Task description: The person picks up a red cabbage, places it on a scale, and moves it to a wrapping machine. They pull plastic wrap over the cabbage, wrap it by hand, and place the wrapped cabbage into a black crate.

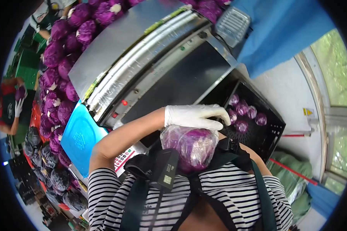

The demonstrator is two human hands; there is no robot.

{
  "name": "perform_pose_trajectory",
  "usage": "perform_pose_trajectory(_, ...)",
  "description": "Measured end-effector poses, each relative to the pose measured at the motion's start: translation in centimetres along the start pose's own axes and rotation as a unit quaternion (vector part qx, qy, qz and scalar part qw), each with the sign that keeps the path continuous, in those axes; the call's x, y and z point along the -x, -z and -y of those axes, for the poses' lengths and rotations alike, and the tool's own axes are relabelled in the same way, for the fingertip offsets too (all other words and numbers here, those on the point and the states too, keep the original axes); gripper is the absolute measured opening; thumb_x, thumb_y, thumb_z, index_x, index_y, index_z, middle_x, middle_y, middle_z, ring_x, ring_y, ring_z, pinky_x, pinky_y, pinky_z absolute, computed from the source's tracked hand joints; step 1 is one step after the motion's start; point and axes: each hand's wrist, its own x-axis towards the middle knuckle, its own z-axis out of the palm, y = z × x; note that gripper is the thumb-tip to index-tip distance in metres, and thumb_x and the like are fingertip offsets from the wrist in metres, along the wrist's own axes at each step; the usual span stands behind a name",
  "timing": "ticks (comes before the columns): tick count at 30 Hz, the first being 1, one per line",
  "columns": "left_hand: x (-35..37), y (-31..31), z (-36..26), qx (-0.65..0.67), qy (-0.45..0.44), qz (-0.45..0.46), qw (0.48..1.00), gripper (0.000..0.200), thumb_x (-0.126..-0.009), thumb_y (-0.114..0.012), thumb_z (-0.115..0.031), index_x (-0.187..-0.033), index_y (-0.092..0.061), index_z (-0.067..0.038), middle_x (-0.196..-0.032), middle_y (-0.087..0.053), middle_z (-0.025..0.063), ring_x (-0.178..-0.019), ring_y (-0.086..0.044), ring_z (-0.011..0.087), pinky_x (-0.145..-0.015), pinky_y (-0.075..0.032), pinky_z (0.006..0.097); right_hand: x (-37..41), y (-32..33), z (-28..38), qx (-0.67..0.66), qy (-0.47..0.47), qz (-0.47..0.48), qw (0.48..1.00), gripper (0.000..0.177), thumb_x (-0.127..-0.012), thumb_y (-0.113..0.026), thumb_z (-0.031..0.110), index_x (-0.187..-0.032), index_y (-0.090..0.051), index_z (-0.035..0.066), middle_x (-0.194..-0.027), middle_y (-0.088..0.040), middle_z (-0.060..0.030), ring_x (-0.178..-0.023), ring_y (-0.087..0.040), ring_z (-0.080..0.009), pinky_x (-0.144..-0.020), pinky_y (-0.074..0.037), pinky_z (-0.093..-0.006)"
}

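A red cabbage (194, 148) in clear film is held close to my chest. My left hand (196, 116), in a white glove, rests along its far upper side, fingers curved toward the right. Only a bit of my right forearm (260, 158) shows; the hand is hidden behind the cabbage and the black gear on my chest. Just beyond my left hand is a film-wrapping machine (181, 82) with a dark flat plate and a roll of clear film (142, 57). To the right, a black crate (264, 138) contains several wrapped red cabbages (241, 107).
Unwrapped red cabbages (58, 77) are heaped behind and left of the machine. A blue plastic lid-like panel (81, 136) sits beside it, near a keypad (124, 157). Another person's gloved hand (19, 107) holds a cabbage at far left. Green sacking (291, 177) lies at right.
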Motion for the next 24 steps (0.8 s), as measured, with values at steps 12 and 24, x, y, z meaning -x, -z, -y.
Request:
perform_pose_trajectory(12, -8.3, -7.7, -0.7, 0.073, 0.226, 0.008, 0.972, 0.022, -0.087, -0.056, -0.01, -0.104, -0.061, 0.002, -0.101, -0.067, 0.0106, -0.094, -0.064, 0.0202, -0.087, -0.05, 0.0306, 18.8, 9.2, -1.2, 0.228, 0.224, -0.291, 0.902, 0.072, -0.08, -0.069, 0.016, -0.14, -0.03, 0.006, -0.138, -0.04, -0.0137, -0.132, -0.034, -0.0229, -0.108, -0.029, -0.0386)
perform_pose_trajectory(24, -24.9, -15.4, 21.4, 0.058, 0.232, -0.211, 0.948, 0.046, -0.098, -0.04, -0.04, -0.126, -0.05, -0.005, -0.13, -0.049, 0.0081, -0.125, -0.041, 0.0202, -0.108, -0.026, 0.0347, 29.0, 25.9, -9.7, -0.236, 0.451, -0.346, 0.788, 0.061, -0.085, -0.064, 0.033, -0.133, -0.041, 0.004, -0.13, -0.05, -0.01, -0.12, -0.049, -0.0204, -0.103, -0.038, -0.0384)
